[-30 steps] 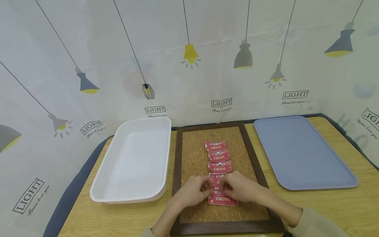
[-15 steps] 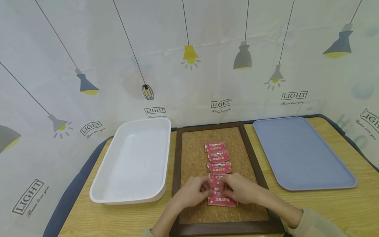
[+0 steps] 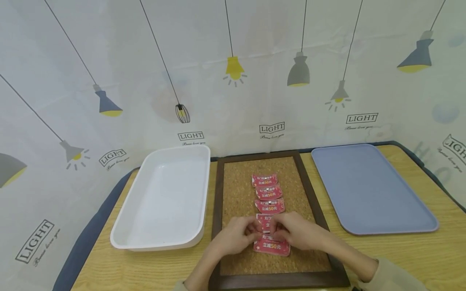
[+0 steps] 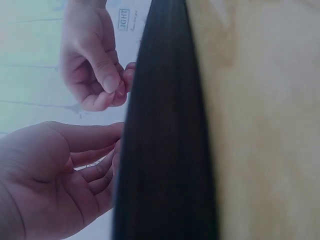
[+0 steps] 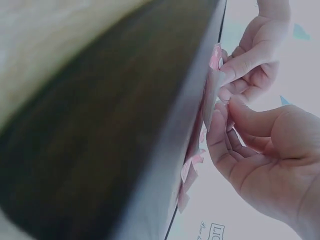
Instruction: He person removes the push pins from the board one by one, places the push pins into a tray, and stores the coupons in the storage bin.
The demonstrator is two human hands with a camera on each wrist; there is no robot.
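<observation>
Red-pink paper coupons lie in a column on a cork board with a dark wooden frame. Both hands meet over the top edge of the nearest coupon, which overlaps the lower part of the fourth coupon. From the left, my left hand pinches that edge with thumb and fingers. My right hand pinches at the same edge from the right; its thumb and fingertips meet at the paper in the right wrist view. Whether a small pin is between the fingertips is hidden. The three farther coupons each show a small shiny fastener.
A white deep tray stands left of the board on the wooden table. To the right lies a flat blue-grey tray. A lamp-print curtain hangs behind. The board's frame blocks much of the left wrist view.
The nearest coupon has shifted slightly left and its lower edge now slants and curves. Both hands stay in nearly the same place.
</observation>
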